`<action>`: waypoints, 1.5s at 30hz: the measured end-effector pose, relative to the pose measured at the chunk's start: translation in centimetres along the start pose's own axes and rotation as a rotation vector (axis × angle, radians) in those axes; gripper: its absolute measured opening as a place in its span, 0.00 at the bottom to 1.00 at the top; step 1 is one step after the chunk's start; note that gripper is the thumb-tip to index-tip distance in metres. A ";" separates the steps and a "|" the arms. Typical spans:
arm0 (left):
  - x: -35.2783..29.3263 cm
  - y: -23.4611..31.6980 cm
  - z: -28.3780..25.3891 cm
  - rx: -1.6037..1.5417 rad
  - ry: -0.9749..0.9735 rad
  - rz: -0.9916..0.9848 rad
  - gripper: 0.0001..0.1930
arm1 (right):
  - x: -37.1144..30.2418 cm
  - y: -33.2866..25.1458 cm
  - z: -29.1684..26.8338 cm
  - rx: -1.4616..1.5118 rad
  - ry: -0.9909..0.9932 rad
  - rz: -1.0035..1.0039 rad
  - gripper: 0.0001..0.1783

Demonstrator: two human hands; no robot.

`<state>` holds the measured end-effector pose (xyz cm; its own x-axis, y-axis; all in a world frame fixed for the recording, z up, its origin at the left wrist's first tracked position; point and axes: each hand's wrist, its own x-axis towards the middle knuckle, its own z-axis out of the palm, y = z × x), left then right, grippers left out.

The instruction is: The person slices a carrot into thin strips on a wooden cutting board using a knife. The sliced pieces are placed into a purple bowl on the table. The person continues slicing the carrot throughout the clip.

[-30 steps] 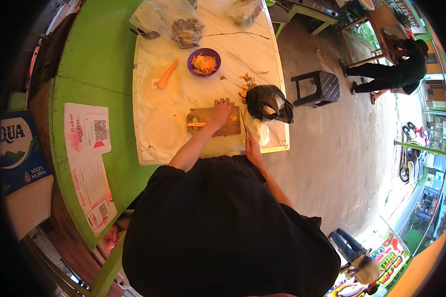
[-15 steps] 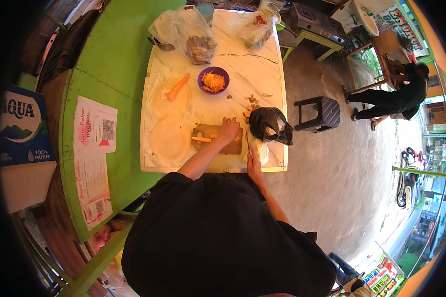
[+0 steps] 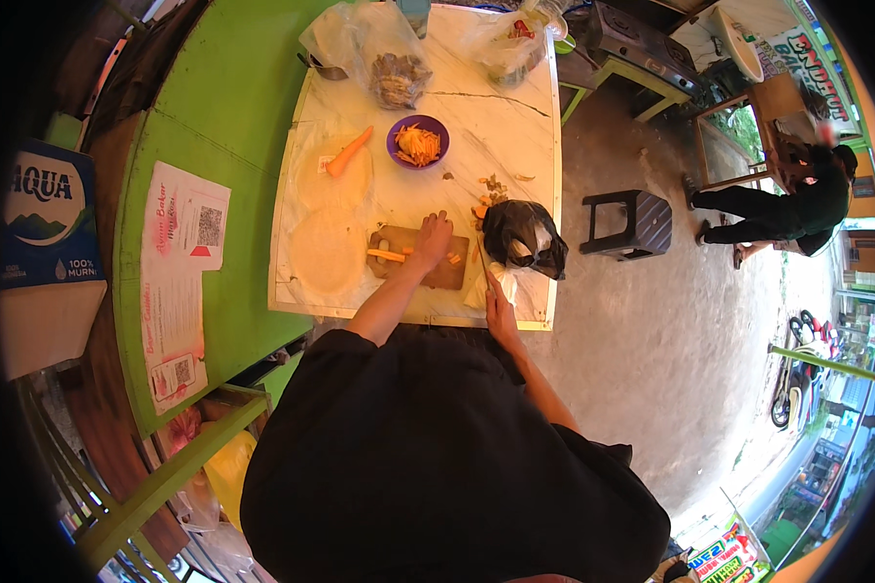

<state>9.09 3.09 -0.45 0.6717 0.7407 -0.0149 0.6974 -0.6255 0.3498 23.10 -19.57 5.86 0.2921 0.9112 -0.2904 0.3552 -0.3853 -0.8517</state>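
Note:
On the marble-patterned table, my left hand (image 3: pixel 432 239) presses down on a brown cutting board (image 3: pixel 444 278), its fingers curled and closed. What lies under those fingers is hidden. An orange carrot stick (image 3: pixel 386 255) sticks out on the left of the hand, and small cut carrot pieces (image 3: pixel 455 259) lie to its right. Beside the board, my right hand (image 3: pixel 499 297) is closed around a knife (image 3: pixel 483 260), whose blade points away from me and is hard to make out. A purple bowl (image 3: pixel 444 146) of cut carrot strips (image 3: pixel 418 146) stands farther back. A whole carrot (image 3: pixel 349 153) lies left of it.
A black plastic bag (image 3: pixel 525 239) sits close to my right hand, with peelings (image 3: pixel 494 189) behind it. Clear bags of food (image 3: pixel 399 80) (image 3: pixel 511 53) stand at the far edge. Right of the table are a dark stool (image 3: pixel 629 223), a stove (image 3: pixel 642 49) and another person (image 3: pixel 797 199).
My left hand has shifted slightly left on the board, so more cut carrot shows to its right. The right hand keeps the knife beside the board. The whole view has tilted a little.

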 end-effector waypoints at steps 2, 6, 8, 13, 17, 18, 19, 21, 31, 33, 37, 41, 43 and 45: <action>-0.1 0.3 -0.2 -0.073 0.054 -0.017 0.08 | -0.1 -0.1 -0.7 -0.013 -0.019 0.009 0.27; 0.0 0.7 -1.4 -0.251 0.163 -0.005 0.07 | 0.1 0.8 -1.2 -0.026 -0.038 -0.046 0.28; -0.9 1.5 -2.1 -0.368 0.221 0.013 0.07 | 0.1 1.2 -1.6 -0.044 -0.065 -0.022 0.28; -5.1 1.5 -2.3 -0.482 0.151 -0.139 0.09 | 0.8 0.2 0.4 0.008 -0.110 -0.101 0.27; -7.0 2.5 -0.6 -0.555 0.183 -0.108 0.09 | 1.0 0.9 0.5 0.020 -0.112 -0.190 0.27; -7.4 2.5 -0.5 -0.550 0.186 -0.099 0.09 | 0.8 0.5 0.6 0.008 -0.132 -0.136 0.27; -7.8 2.4 -0.5 -0.545 0.187 -0.090 0.09 | 0.6 0.1 0.5 -0.003 -0.151 -0.083 0.26; -8.0 2.2 -1.3 -0.611 0.198 -0.120 0.09 | 0.8 -0.2 0.6 -0.011 -0.142 -0.046 0.27; -11.7 -5.6 -2.5 -0.222 0.142 -0.041 0.18 | 1.0 -1.7 4.8 -0.029 -0.081 -0.043 0.27; -11.4 -5.9 -2.2 -0.192 0.142 -0.034 0.17 | 0.4 -1.2 6.6 -0.011 -0.084 -0.009 0.26; -10.7 -5.9 -2.1 -0.135 0.192 -0.033 0.14 | 0.3 -2.2 9.2 0.002 -0.055 -0.007 0.26; -10.3 -5.8 -2.4 -0.149 0.148 -0.047 0.12 | -0.6 -3.0 10.2 0.006 -0.039 -0.086 0.27; -10.5 -5.9 -2.5 -0.199 0.160 -0.058 0.12 | -1.0 -2.8 9.8 -0.005 0.032 -0.191 0.27; -10.5 -6.4 -2.2 -0.195 0.180 -0.036 0.12 | -1.2 -1.8 10.0 -0.019 0.107 -0.170 0.26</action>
<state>-2.94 -0.15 -0.47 0.5799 0.8042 0.1302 0.6468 -0.5516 0.5266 13.22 -18.51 3.38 0.3191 0.9431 -0.0939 0.4242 -0.2307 -0.8757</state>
